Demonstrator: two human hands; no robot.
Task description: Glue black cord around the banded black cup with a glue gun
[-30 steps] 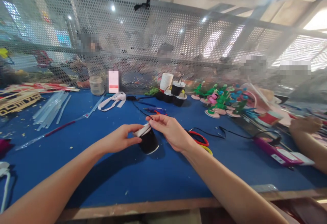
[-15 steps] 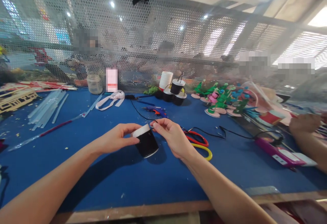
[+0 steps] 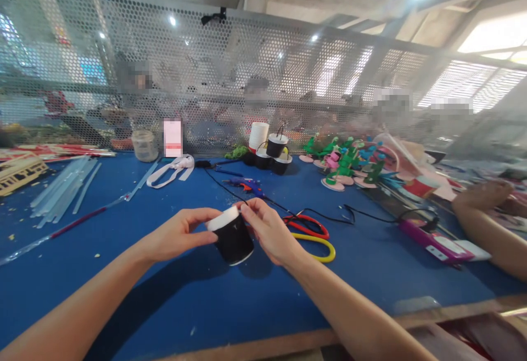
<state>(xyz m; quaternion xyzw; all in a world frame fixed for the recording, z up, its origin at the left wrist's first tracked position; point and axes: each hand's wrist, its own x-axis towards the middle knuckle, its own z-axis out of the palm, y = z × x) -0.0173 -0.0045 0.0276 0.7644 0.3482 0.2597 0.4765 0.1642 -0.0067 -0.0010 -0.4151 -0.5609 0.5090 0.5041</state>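
A small white paper cup (image 3: pixel 234 240) with a black wrap is held tilted above the blue table. My left hand (image 3: pixel 183 232) is closed on its white rim, thumb on the near side and fingers behind. At the right of the rim, my right hand (image 3: pixel 265 226) pinches the cup's edge between thumb and fingers. Whether a small piece is also in that pinch cannot be made out. Just beyond lies a blue and orange glue gun (image 3: pixel 249 186). Red scissors handles (image 3: pixel 308 226) and a yellow loop (image 3: pixel 319 247) lie right of my right hand.
Black-wrapped cups with cord handles (image 3: pixel 276 146) stand near a white cup stack (image 3: pixel 258 135). Green figures (image 3: pixel 346 166), a purple power strip (image 3: pixel 436 246) and another person's arm (image 3: pixel 483 213) are at right. Clear glue sticks (image 3: pixel 66 191), a jar (image 3: pixel 145 146) and white ribbon (image 3: pixel 172 170) lie left.
The view has shifted slightly. My right fingers have moved in close against the cup's rim, where before they were a little apart from it. My left hand keeps its hold.
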